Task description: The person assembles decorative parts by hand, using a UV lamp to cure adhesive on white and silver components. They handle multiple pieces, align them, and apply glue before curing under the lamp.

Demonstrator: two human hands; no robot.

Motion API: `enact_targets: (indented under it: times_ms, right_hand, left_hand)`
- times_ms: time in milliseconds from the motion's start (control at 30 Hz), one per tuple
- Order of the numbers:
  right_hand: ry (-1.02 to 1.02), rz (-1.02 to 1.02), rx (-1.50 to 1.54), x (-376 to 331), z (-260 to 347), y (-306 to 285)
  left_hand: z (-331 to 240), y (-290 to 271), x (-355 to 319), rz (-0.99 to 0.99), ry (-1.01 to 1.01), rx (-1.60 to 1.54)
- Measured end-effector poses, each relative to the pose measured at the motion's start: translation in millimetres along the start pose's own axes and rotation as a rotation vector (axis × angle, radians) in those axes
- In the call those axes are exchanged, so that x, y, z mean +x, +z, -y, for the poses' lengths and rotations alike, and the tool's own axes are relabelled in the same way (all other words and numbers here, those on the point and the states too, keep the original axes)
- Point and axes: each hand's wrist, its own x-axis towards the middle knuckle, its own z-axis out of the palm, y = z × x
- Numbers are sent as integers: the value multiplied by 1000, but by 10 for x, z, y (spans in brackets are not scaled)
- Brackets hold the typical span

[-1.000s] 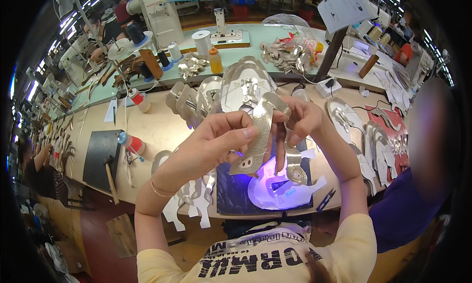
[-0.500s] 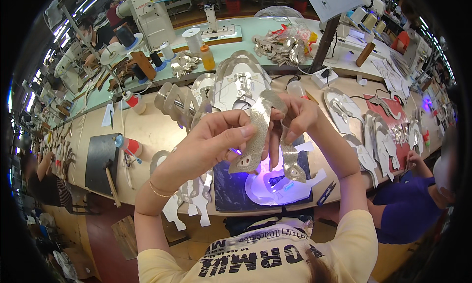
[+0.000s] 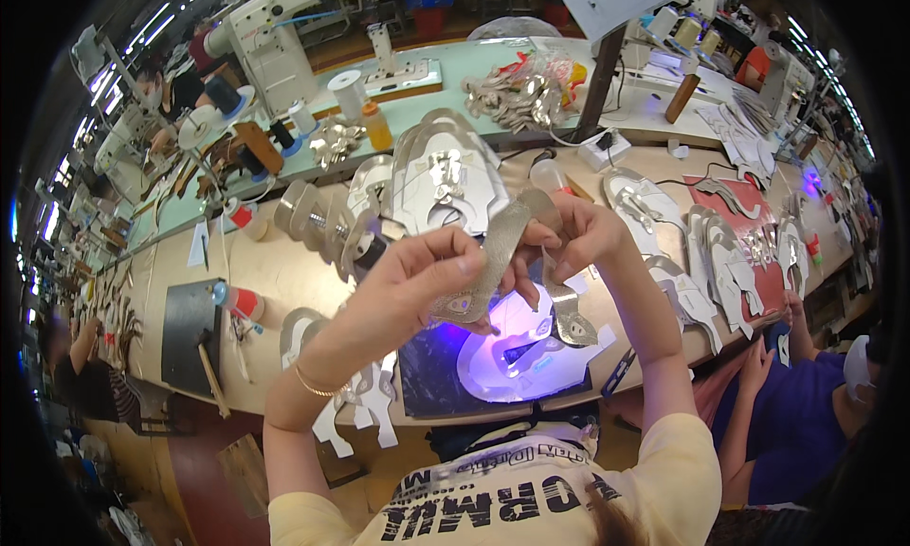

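A shiny pale-gold perforated shoe piece point(image 3: 500, 252), shaped like a curved strip, is raised above the table between my hands. My left hand point(image 3: 417, 273) pinches its near side with thumb and fingers closed. At the upper end, my right hand point(image 3: 580, 238) has its fingers closed on the same piece, and one end with small holes hangs below that hand. Beneath them a white shoe-upper part point(image 3: 507, 380) lies on a black board point(image 3: 431, 380), lit by purple light. My fingers partly cover its upper area.
Stacked white-and-gold uppers point(image 3: 445, 176) stand behind my hands; more uppers point(image 3: 725, 262) lie at the right. Thread snips point(image 3: 618, 373) rest by the board. At left are a hammer point(image 3: 214, 380), a dark slab point(image 3: 187, 328) and a bottle point(image 3: 244, 303). Another person point(image 3: 796, 413) sits close at the right.
The view has shifted slightly. My hands still hold the gold piece, which has tilted a little and catches less light. At the right, the other person's hands have come further into view.
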Motion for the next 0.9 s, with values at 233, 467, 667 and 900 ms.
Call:
enact_targets:
  times_ms: [233, 467, 667, 900]
  right_hand:
    - [-42, -498, -96, -1038, 112, 302]
    - [11, -871, -318, -1870, 155, 775]
    - [31, -1221, -426, -2283, 23, 761]
    - [462, -1331, -668, -3015, 49, 548]
  left_hand:
    - [643, 316, 338, -17, -127, -58]
    - [1274, 812, 765, 10, -117, -95]
    - [1666, 1095, 950, -4, -89, -13]
    - [1981, 1171, 884, 211, -242, 422]
